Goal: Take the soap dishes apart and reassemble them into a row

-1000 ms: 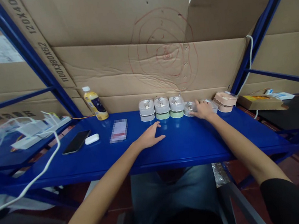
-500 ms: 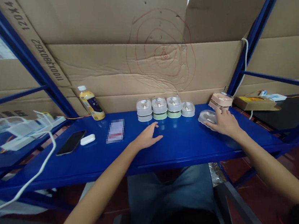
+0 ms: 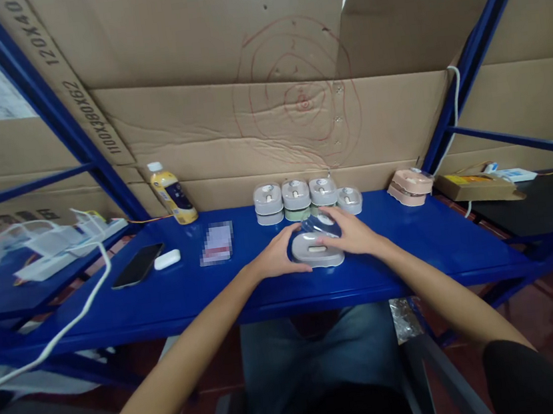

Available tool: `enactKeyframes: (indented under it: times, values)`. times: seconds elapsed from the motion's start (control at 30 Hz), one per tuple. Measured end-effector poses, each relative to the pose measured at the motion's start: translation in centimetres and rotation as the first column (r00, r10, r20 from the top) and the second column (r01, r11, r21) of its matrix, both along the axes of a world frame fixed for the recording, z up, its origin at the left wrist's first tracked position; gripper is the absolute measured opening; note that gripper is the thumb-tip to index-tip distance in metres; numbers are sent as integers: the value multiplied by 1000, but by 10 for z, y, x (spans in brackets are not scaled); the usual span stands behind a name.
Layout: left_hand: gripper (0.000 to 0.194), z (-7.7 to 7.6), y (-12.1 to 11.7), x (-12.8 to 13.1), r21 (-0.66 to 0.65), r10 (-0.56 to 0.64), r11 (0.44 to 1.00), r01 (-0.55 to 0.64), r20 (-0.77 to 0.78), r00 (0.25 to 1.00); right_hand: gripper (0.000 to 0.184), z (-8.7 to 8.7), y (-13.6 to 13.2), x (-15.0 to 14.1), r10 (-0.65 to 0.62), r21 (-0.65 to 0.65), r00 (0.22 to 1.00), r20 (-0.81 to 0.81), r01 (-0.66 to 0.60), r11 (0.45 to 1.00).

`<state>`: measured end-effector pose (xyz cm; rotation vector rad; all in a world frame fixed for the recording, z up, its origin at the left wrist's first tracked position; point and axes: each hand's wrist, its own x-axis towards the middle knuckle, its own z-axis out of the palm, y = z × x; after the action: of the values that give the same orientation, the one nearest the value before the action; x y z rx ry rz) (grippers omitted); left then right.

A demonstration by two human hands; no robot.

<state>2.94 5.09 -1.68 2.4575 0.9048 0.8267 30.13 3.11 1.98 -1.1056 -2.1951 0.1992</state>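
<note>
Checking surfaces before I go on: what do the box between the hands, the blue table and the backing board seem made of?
Box: probably plastic, smooth and greyish; the upper part looks see-through.
Table: likely painted metal, glossy, judging by its sheen.
Backing board: matte brown cardboard, by its creases and printed lettering.

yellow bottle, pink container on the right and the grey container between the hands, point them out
Yellow bottle (image 3: 173, 194): head view, middle of its body.
Pink container (image 3: 411, 184): head view, on its upper part.
Grey container (image 3: 317, 256): head view, on its near half.
</note>
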Motion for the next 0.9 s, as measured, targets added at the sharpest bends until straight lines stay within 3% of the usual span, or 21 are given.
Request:
enactKeyframes:
  times: [0.07, 0.13, 0.2, 0.27, 0.37, 0.5, 0.67, 0.73, 0.9]
  values:
    - [110, 0, 0, 0, 25, -42, 999, 42, -19, 999, 81, 3, 13, -1, -18, 19, 991, -133, 21, 1000]
    - [85, 1, 0, -1, 45, -80, 996, 82, -45, 996, 77, 1, 25, 6, -50, 9, 972, -228, 54, 998]
    - [60, 1, 0, -1, 54, -98, 993, 102, -62, 993, 75, -5, 34, 15, -100, -41, 953, -287, 92, 995]
    - [50, 1, 0, -1, 54, -95, 994, 98, -68, 993, 74, -13, 38, 23, -158, -117, 936, -314, 127, 985]
    - [47, 1, 0, -1, 50, -36, 998, 39, -59, 998, 73, -19, 39, 29, -199, -172, 932, -304, 151, 973]
    - [52, 5, 7, -6, 62, 124, 990, -125, 28, 992, 73, -20, 40, 29, -174, -149, 945, -277, 136, 979]
    - [61, 11, 17, -19, 94, 352, 921, -379, 221, 910, 69, -20, 41, 29, -170, -158, 946, -276, 130, 979]
    - [55, 12, 14, -19, 111, 309, 938, -328, 162, 937, 67, -20, 39, 29, -168, -158, 942, -289, 126, 979]
    - [47, 11, -3, -5, 110, 49, 993, -42, -61, 997, 64, -18, 34, 25, -139, -143, 939, -315, 98, 985]
